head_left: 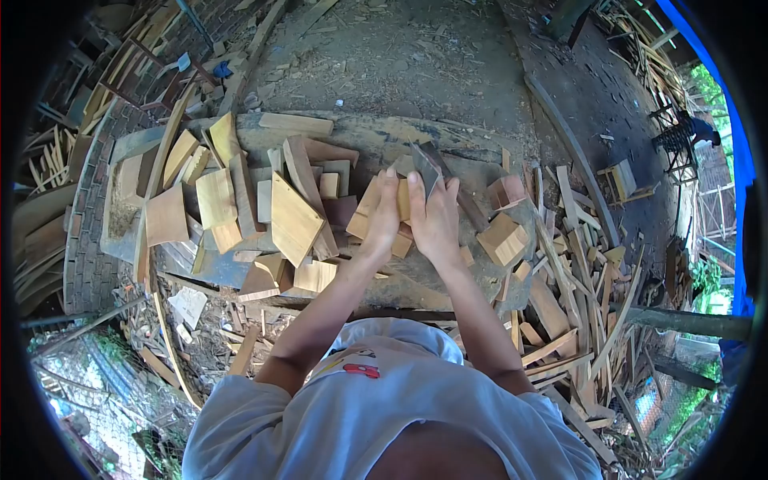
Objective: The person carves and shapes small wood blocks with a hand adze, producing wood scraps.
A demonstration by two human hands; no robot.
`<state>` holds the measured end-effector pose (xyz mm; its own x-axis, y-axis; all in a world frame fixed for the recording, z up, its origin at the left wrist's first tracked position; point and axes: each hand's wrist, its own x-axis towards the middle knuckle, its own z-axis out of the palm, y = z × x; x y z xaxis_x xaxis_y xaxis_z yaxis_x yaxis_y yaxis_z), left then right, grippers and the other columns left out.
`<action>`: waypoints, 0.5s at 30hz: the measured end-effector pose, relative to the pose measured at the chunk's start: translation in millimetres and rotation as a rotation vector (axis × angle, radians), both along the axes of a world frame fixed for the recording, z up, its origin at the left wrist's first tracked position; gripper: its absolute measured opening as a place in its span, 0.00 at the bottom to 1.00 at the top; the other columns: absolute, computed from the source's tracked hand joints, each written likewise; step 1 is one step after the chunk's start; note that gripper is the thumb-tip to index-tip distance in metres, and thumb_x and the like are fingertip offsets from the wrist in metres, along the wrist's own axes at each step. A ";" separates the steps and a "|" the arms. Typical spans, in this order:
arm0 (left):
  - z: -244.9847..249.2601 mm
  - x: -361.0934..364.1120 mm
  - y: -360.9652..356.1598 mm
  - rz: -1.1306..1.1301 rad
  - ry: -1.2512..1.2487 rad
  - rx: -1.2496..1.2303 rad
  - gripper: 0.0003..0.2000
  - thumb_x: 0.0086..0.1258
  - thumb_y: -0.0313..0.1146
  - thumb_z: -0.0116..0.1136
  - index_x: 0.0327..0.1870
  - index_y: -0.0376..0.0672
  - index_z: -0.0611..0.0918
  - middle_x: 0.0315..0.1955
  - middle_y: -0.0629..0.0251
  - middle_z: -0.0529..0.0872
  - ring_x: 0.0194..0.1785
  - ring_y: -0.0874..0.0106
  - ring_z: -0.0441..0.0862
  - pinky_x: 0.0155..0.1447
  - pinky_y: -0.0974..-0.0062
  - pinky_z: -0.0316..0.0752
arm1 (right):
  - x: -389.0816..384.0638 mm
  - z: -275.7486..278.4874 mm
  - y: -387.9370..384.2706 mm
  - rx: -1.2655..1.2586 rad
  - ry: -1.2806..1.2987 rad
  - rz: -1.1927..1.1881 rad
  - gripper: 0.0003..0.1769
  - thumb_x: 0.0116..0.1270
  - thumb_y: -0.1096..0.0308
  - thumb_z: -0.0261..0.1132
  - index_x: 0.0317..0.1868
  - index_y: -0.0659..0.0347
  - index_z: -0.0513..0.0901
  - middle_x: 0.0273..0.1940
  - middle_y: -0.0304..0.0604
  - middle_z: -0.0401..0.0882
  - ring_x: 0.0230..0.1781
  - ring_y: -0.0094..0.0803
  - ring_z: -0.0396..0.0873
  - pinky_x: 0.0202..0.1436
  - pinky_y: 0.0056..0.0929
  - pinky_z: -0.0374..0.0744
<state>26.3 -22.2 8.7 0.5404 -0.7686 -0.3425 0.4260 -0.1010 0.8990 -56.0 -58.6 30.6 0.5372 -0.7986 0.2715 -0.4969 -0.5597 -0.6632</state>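
My two hands are close together over the right half of a worn workbench. My left hand is closed on a light wooden block, its thumb pointing away from me. Beside it, my right hand grips a thin, dark grey flat piece that stands up past the fingers; its exact kind I cannot make out. Part of the wooden block between the hands is hidden by the fingers. A dark strip lies just right of my right hand. Another wood block sits farther right.
Cut wood pieces crowd the bench's left half, some leaning on each other. Offcuts and long strips are heaped at the right, beside the bench. A long beam crosses the dirt floor. Far right is a person.
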 end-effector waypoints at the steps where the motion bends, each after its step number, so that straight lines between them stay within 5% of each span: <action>1: 0.5 -0.4 -0.4 -0.013 0.043 -0.013 0.25 0.74 0.56 0.32 0.51 0.41 0.72 0.41 0.62 0.78 0.45 0.72 0.78 0.45 0.73 0.76 | 0.2 3.0 -3.3 -0.013 -0.004 -0.031 0.25 0.71 0.56 0.47 0.63 0.59 0.69 0.60 0.43 0.70 0.41 0.42 0.66 0.49 0.37 0.68; 5: -32.2 14.0 -3.8 -0.024 0.225 -0.129 0.25 0.75 0.54 0.29 0.52 0.42 0.71 0.41 0.60 0.78 0.45 0.72 0.79 0.42 0.74 0.77 | -5.4 2.4 30.2 -0.196 0.189 0.031 0.24 0.70 0.57 0.49 0.62 0.59 0.71 0.61 0.40 0.70 0.40 0.41 0.66 0.48 0.36 0.68; 9: -8.2 -3.5 4.1 -0.012 0.202 -0.037 0.25 0.75 0.55 0.29 0.52 0.44 0.72 0.42 0.63 0.79 0.46 0.73 0.79 0.43 0.75 0.76 | -0.7 -5.7 -0.9 0.023 0.031 -0.042 0.24 0.69 0.57 0.52 0.62 0.58 0.72 0.62 0.37 0.69 0.39 0.37 0.66 0.46 0.35 0.68; 15: -30.8 10.7 0.2 -0.004 0.347 -0.075 0.25 0.74 0.56 0.31 0.54 0.45 0.71 0.42 0.64 0.78 0.44 0.72 0.79 0.44 0.74 0.76 | -3.1 -0.1 25.9 -0.143 0.127 0.055 0.24 0.70 0.56 0.50 0.61 0.61 0.71 0.58 0.40 0.73 0.39 0.41 0.66 0.49 0.38 0.69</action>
